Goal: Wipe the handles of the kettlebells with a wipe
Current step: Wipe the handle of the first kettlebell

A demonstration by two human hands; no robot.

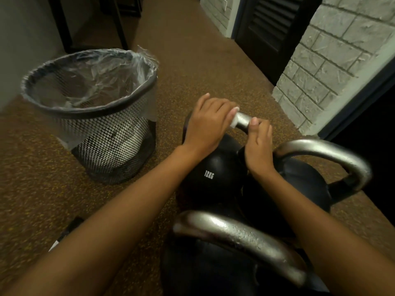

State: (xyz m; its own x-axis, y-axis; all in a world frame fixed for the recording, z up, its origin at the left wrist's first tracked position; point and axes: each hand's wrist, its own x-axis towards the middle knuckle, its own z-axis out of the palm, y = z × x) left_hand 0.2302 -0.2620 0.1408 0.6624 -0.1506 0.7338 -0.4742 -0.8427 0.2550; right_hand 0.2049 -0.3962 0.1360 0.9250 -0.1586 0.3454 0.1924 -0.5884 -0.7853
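Observation:
Three black kettlebells with silver handles stand close together on the floor. The far one [210, 178] is marked 12KG. My left hand [208, 122] grips the left part of its handle [243, 121] with a white wipe [235, 118] wrapped under the fingers. My right hand [258, 144] holds the right end of the same handle, thumb on top. A second kettlebell [303, 184] sits to the right with its handle [333, 154] free. The nearest kettlebell's handle [239, 236] lies below my arms.
A black mesh waste bin [102, 133] lined with a clear plastic bag stands on the brown speckled floor left of the kettlebells. A grey brick wall [333, 60] and a dark louvred door [271, 28] are at the right and back.

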